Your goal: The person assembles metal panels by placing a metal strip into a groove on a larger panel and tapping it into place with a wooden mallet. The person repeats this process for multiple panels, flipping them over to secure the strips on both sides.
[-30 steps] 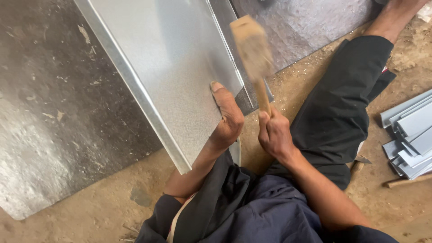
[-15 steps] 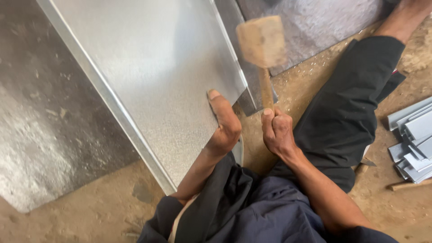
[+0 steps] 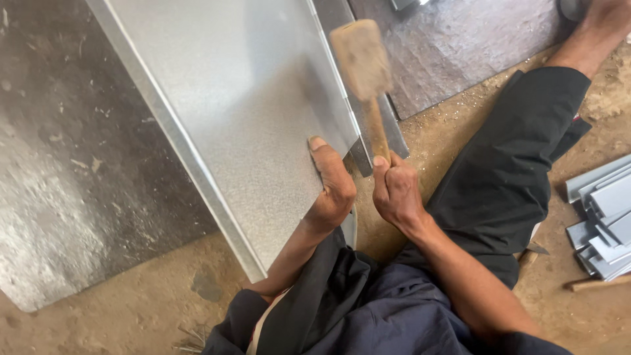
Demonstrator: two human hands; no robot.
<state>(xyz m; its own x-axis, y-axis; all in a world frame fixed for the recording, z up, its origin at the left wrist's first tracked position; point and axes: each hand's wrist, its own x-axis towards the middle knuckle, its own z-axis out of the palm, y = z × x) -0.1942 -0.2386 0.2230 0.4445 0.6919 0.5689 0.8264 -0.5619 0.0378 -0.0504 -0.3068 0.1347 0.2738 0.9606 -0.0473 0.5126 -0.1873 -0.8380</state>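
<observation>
1. Far left, a dark, scuffed metal plate [image 3: 72, 190] lies flat on the sandy dirt floor [image 3: 131, 309].
2. Across it slants the galvanised sheet [image 3: 243, 112], pale and speckled, folded lip along its left edge.
3. The left hand [image 3: 332, 190] presses on the sheet's near right edge, palm down, thumb flat on the metal, fingers hidden.
4. Just beside it, the right hand [image 3: 394, 194] is fisted tight round the wooden mallet [image 3: 363, 62], head raised and blurred above the sheet's right edge.
5. Beyond lies another dark plate [image 3: 460, 46].
6. The person's dark-trousered leg [image 3: 513, 171] stretches right.
7. Far right, grey metal strips [image 3: 605, 217] lie stacked.
</observation>
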